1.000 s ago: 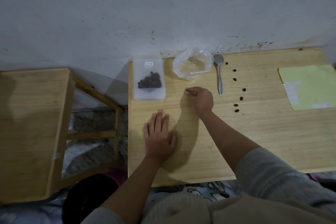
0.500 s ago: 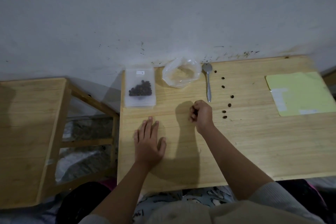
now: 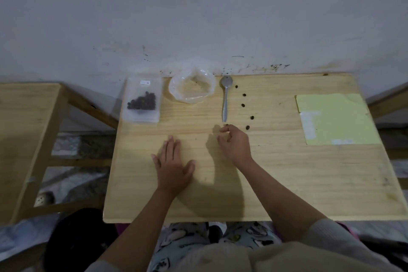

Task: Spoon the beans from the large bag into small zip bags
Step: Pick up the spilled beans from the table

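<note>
Risk here: dropping the single bean [image 3: 226, 125] pinched at the right hand [image 3: 235, 143] fingertips, or nudging the loose beans [image 3: 247, 127] lined up beside it. Left hand [image 3: 173, 166] flat, fingers straight, on the counter [image 3: 287, 183], holding nothing. Spoon [image 3: 225, 97] lying upper centre between large bag [image 3: 191, 88] and bean row, bowl toward the wall, handle toward the right hand, long axis near vertical in frame; small zip bag [image 3: 143, 99] of beans upper left.

The table [image 3: 287, 172] is pale yellow wood with fine straight grain, and the sheet of paper [image 3: 337, 118] on it is light yellow-green with 3 whitish patches. The small zip bag [image 3: 142, 99] is clear, frosted plastic with a white label, holding dark brown — nearly black — beans [image 3: 141, 103]; 5 loose beans [image 3: 243, 105] match them. The large bag [image 3: 191, 89] is clear, the spoon [image 3: 225, 97] silver-grey, the wall [image 3: 198, 11] grey-white with dark specks — the trousers [image 3: 183, 243] pale with black cartoon prints.
</note>
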`<state>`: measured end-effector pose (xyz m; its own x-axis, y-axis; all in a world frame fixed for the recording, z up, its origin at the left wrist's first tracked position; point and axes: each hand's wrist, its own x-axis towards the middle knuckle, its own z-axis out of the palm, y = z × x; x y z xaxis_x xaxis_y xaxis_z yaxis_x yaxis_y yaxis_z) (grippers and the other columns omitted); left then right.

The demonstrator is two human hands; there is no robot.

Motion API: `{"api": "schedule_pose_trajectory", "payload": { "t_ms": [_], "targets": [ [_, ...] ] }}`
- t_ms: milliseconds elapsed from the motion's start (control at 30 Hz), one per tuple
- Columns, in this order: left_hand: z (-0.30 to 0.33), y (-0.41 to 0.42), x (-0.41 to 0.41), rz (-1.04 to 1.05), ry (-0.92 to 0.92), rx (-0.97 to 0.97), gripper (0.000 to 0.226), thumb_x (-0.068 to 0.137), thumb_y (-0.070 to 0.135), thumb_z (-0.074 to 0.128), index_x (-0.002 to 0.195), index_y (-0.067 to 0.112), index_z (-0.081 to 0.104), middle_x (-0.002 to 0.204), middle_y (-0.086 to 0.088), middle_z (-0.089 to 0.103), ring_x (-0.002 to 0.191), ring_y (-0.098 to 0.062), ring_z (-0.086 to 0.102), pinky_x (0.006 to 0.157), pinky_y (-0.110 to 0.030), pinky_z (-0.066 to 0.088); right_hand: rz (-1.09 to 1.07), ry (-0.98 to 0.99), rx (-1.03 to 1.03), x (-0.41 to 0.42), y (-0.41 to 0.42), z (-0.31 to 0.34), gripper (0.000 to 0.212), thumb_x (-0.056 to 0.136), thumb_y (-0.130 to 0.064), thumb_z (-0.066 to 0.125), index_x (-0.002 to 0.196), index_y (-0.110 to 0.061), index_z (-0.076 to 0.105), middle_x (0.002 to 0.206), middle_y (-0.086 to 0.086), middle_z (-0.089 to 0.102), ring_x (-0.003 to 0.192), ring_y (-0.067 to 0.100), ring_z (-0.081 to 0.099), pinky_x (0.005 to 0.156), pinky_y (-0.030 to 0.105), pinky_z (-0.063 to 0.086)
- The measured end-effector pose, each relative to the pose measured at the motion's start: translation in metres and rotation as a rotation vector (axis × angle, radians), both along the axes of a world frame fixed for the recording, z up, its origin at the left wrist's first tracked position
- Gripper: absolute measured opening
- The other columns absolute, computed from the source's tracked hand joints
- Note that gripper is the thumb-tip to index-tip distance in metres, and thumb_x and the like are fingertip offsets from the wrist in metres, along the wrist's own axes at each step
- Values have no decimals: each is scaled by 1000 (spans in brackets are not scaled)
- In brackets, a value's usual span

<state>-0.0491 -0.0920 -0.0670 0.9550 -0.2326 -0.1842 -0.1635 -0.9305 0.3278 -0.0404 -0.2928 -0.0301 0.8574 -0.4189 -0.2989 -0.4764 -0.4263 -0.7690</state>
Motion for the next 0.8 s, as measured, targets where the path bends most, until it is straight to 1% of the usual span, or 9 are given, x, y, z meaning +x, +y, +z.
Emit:
{"api": "schedule_pose_trajectory", "payload": {
  "t_ms": [67, 133, 233, 300, 400, 500, 567, 700, 800],
  "targets": [
    [-1, -19, -6, 12, 28, 12, 86, 77, 60, 35, 147, 11, 26, 158, -7, 15, 146, -26, 10, 107, -68, 8, 61, 41, -108, 5, -2, 0, 33, 86, -25, 63, 117, -15, 62, 80, 7, 68, 75, 23, 64, 67, 30, 49],
    [-2, -36, -9, 17, 41, 16, 86, 77, 60, 35, 148, 12, 22, 159, -6, 10, 146, -24, 5, 108, -66, 2, 86, 85, -216, 10, -4, 0, 38, 90, -27, 55, 127, -18, 56, 100, 11, 69, 94, 30, 64, 74, 36, 50],
    [-4, -50, -10, 25, 34, 27, 85, 78, 60, 36, 148, 13, 24, 159, -6, 13, 146, -23, 7, 108, -65, 4, 55, 102, -288, 14, -12, 0, 42, 92, -26, 50, 133, -17, 49, 108, 12, 66, 102, 33, 61, 76, 38, 48],
    [-6, -52, -10, 37, 22, 41, 84, 78, 59, 38, 147, 14, 25, 159, -5, 12, 146, -23, 7, 109, -63, 6, -1, 108, -288, 15, -21, -2, 42, 91, -29, 53, 132, -18, 51, 111, 12, 66, 105, 32, 60, 78, 37, 48],
    [-6, -51, -10, 57, 20, 39, 84, 77, 60, 41, 147, 16, 24, 159, -2, 11, 146, -21, 6, 111, -61, 9, -38, 118, -247, 16, -36, -7, 36, 88, -34, 58, 121, -21, 61, 107, 10, 68, 103, 30, 62, 76, 33, 47],
    [-6, -52, -9, 58, 19, 42, 84, 77, 62, 36, 147, 17, 24, 159, -3, 12, 146, -21, 7, 111, -60, 10, 43, 46, -250, 13, -48, -10, 33, 84, -37, 64, 112, -21, 66, 97, 6, 72, 93, 25, 66, 66, 24, 41],
    [-6, -52, -9, 53, 12, 49, 83, 78, 62, 34, 146, 16, 25, 158, -4, 13, 145, -23, 9, 110, -60, 12, 118, -8, -278, 6, -52, -10, 34, 83, -39, 65, 111, -20, 68, 94, 3, 73, 89, 21, 67, 64, 22, 40],
    [-5, -50, -11, 50, 7, 54, 84, 79, 63, 33, 146, 14, 25, 158, -6, 14, 145, -24, 10, 110, -61, 13, 175, -4, -305, -13, -56, -17, 35, 82, -44, 66, 109, -23, 70, 100, -1, 73, 95, 18, 66, 71, 26, 48],
    [-4, -51, -11, 48, -3, 36, 82, 79, 62, 35, 145, 13, 29, 157, -8, 18, 144, -26, 14, 108, -62, 16, 203, 9, -288, -18, -57, -24, 30, 85, -42, 64, 108, -23, 71, 105, -2, 72, 100, 18, 65, 73, 25, 45]
  ]
}}
